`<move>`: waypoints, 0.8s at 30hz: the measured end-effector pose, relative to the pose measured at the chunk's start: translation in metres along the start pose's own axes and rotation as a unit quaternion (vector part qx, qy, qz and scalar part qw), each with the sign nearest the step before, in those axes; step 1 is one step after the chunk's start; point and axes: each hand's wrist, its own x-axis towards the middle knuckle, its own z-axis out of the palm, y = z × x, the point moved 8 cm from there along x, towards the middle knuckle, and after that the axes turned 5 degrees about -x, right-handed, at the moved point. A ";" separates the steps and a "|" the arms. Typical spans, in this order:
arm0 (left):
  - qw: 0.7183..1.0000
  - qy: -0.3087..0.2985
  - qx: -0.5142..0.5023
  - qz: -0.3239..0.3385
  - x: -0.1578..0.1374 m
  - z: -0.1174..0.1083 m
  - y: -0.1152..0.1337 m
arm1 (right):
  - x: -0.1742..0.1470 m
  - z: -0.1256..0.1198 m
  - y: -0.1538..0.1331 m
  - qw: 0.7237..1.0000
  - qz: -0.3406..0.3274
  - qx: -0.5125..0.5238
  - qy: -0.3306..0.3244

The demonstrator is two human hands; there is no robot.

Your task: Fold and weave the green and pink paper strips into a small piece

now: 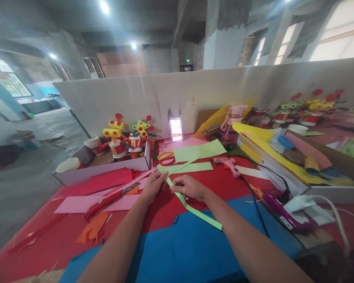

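A long, narrow light-green paper strip [199, 213] runs between my two hands, with a bend partway along its tail. My left hand [155, 184] pinches it near its upper end. Fingers of my right hand [188, 186] grip the same strip a little lower, and the loose end hangs toward my right forearm. Just beyond my hands lie wider green paper pieces [200, 151]. Beside those rest scissors [165, 157] with yellow and red handles. A pink glue gun [230, 165] lies to the right of the green paper.
Blue sheets [185, 251] cover the near table. Pink strips [73, 204] and orange scraps [93, 228] lie left. A box [106, 175] holds paper-cup figures [117, 143]. At right are a purple power strip [289, 212] with cables and a paper-filled box [327, 193]. A white partition [129, 94] stands behind.
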 end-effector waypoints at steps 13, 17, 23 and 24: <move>0.987 0.136 -0.062 0.060 0.001 -0.031 0.010 | 0.003 -0.013 0.000 0.993 -0.022 0.095 0.067; 0.998 0.028 -0.024 0.040 -0.001 0.003 0.010 | 0.001 -0.047 0.007 0.946 -0.047 0.187 0.260; 0.991 -0.130 0.033 -0.007 -0.012 0.042 0.006 | 0.005 -0.037 0.006 0.954 -0.048 0.198 0.221; 0.990 -0.132 0.038 -0.013 -0.012 0.042 0.005 | 0.006 -0.034 0.005 0.956 -0.049 0.192 0.217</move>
